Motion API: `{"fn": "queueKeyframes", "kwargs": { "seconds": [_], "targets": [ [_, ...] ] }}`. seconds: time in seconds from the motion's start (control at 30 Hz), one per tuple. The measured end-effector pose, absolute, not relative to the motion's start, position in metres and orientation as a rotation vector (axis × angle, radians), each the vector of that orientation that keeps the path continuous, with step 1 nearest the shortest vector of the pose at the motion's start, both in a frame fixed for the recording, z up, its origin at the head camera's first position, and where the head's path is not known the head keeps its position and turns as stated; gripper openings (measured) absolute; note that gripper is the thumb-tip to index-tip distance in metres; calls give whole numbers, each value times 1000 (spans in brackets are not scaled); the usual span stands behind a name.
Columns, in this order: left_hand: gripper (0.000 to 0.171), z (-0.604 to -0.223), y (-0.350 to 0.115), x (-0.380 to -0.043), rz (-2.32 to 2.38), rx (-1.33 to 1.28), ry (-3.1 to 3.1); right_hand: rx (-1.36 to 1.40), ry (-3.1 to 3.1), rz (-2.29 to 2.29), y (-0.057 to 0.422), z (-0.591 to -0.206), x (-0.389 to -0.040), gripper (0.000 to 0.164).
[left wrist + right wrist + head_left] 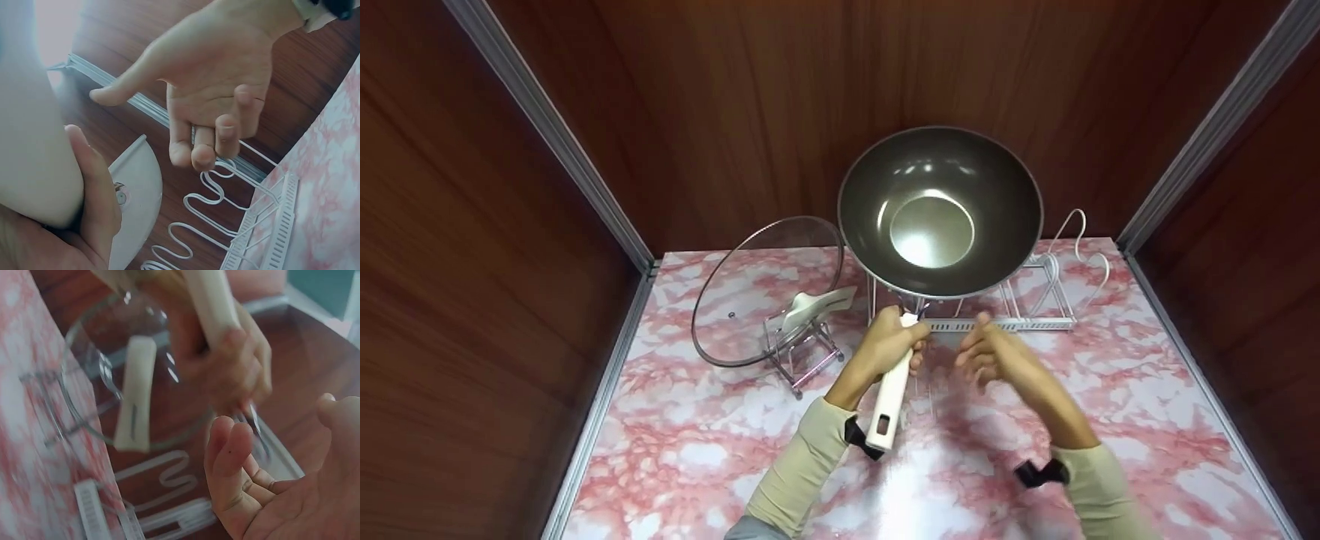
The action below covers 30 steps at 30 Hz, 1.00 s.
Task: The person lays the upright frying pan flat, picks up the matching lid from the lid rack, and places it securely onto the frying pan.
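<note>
A dark-lined wok [939, 214] with a long white handle [892, 390] is held up over the back of the table, its inside facing the head camera. My left hand [889, 343] grips the handle near the pan end, fingers curled round it. To the right of the handle, my right hand [994, 352] is apart from it and holds nothing. In the left wrist view the right hand [219, 90] shows its palm, thumb out and fingers loosely bent. Behind the wok stands a white wire rack [1042, 324], partly hidden by the pan.
Left of the wok, a glass lid [750, 300] leans upright in a small metal stand [806, 360] with a white spatula [817, 306]. Brown wood-grain panels [720, 112] enclose the pink marbled table [682, 450] at the back and both sides.
</note>
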<state>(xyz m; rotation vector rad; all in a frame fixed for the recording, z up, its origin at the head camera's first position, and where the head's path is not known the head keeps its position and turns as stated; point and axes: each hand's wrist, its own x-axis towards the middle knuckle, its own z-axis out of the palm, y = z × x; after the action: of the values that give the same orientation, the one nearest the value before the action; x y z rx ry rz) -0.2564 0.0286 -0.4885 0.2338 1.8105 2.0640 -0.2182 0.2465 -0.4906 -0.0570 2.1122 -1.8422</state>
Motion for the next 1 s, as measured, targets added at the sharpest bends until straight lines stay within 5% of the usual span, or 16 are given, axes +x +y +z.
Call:
{"fn": "queueKeyframes", "kwargs": {
  "seconds": [0.2,0.43,1.0],
  "targets": [
    [11,-490,25,-252,2041,237,1827,-62,2123,-1886,294,-484,-240,72],
    [14,-491,18,-249,2005,242,1854,-69,2254,-1804,330,-473,-267,96],
    [19,-484,4,-237,1896,297,1940,37,2083,-1972,350,-454,-323,104]
  ]
}}
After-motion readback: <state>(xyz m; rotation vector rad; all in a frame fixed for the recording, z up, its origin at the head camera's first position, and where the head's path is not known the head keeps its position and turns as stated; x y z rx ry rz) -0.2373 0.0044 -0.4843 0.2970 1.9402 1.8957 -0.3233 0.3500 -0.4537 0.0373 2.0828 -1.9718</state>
